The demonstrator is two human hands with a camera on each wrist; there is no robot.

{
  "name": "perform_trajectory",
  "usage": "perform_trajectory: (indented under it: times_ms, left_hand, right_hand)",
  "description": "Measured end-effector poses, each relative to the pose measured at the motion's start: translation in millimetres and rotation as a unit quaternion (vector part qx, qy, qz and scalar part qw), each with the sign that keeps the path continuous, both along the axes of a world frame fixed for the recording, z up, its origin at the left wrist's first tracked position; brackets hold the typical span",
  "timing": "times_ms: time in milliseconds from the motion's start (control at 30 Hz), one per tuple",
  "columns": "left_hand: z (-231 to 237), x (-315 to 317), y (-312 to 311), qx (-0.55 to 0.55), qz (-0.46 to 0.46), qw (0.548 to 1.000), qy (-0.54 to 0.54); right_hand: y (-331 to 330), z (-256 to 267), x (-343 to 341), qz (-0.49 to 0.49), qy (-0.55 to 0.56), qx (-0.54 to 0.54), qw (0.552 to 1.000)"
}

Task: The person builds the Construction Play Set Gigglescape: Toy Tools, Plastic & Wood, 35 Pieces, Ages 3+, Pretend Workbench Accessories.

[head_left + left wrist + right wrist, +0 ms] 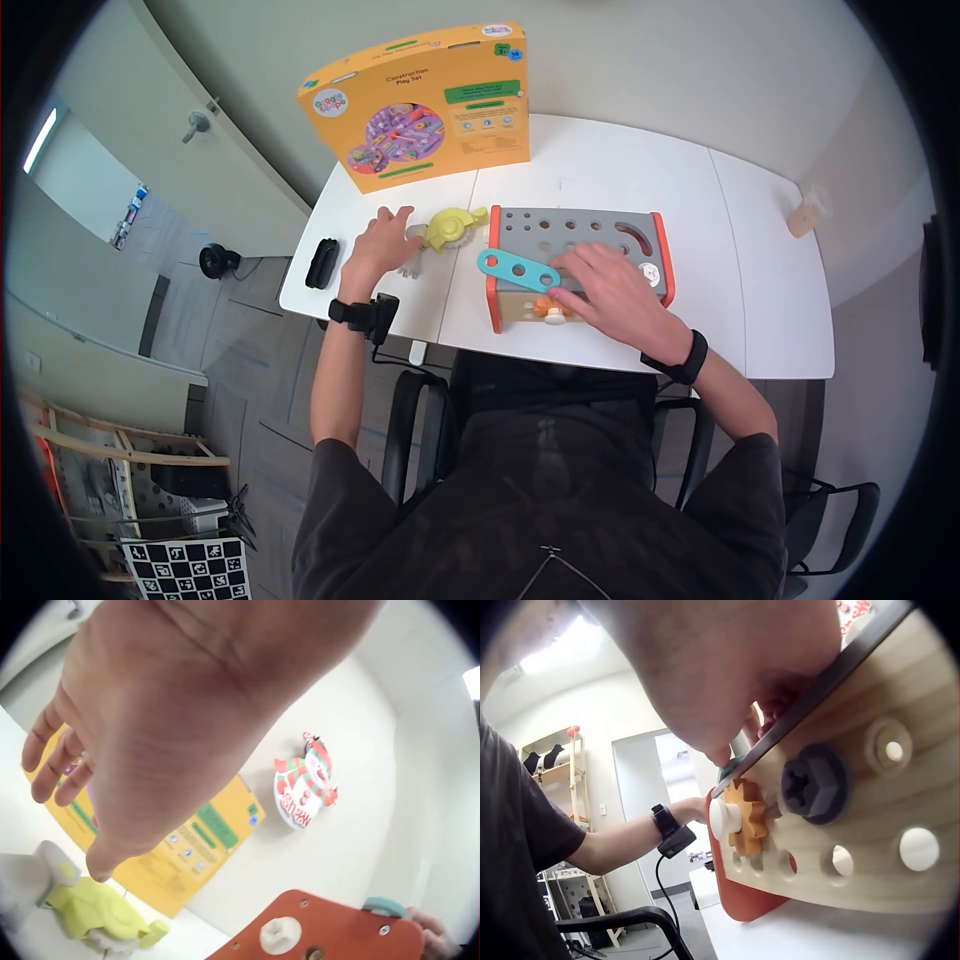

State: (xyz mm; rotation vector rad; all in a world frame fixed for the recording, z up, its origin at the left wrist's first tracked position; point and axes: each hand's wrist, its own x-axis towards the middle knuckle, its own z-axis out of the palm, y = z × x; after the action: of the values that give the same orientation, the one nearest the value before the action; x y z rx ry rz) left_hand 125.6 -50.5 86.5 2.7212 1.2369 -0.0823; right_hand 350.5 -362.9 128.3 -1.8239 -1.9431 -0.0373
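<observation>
My right hand (620, 295) pinches one end of a teal strip with holes (518, 270), thumb at its near edge and fingers over it. The strip lies slantwise across the grey perforated top of a toy workbench (570, 217) with red sides. My left hand (378, 248) is held over the table, fingers spread and holding nothing. Just right of it lies a lime-green toy piece (450, 230), beside grey parts (22, 881). An orange gear (746, 817) with a white bolt (721, 819) and a dark grey bolt (817, 784) sit on the workbench's wooden front panel.
A yellow play set box (420, 120) stands at the back left of the white table (770, 290). On the left edge lies a black case (322, 263). A small cup (808, 215) stands at the far right. A white bolt head (280, 935) juts from the workbench's red side.
</observation>
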Motion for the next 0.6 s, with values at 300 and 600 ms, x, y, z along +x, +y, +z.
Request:
perform_trajectory:
  times_ms: [300, 600]
  left_hand:
    - [-57.9, 22.3, 30.8, -0.023, 0.013, 0.999, 0.022]
    - [31.1, 55.0, -5.2, -0.293, 0.003, 0.851, -0.436]
  right_hand:
    - [-1.1, 0.4, 2.4, 0.003, 0.045, 0.009, 0.999]
    - [-5.8, 52.2, 5.9, -0.09, 0.154, -0.094, 0.979]
